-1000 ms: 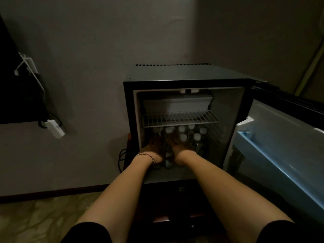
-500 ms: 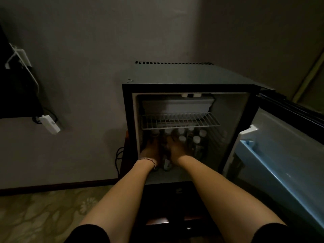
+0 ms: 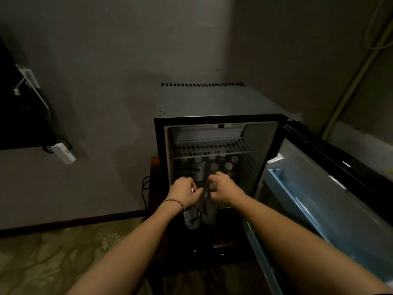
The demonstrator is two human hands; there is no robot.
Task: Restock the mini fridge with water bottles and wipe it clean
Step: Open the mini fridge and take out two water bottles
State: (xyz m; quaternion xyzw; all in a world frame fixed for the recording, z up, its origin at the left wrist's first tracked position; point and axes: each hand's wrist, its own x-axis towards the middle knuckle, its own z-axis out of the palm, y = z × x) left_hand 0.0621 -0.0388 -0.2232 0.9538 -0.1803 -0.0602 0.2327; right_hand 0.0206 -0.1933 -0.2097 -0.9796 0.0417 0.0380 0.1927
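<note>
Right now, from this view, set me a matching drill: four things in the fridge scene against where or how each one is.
Things:
1. left hand
2. wire shelf
3. door
4. power strip

States:
A. swung open to the right
B. on the wall, left of the fridge
C. gripping a bottle at the fridge front
D. above the standing bottles, nothing visible on it

Pairs: 1-C, 2-D, 3-A, 4-B

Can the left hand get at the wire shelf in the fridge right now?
Probably not at once. The left hand grips a water bottle, so it is occupied. The path itself looks free: the fridge door stands open and the wire shelf looks bare.
</note>
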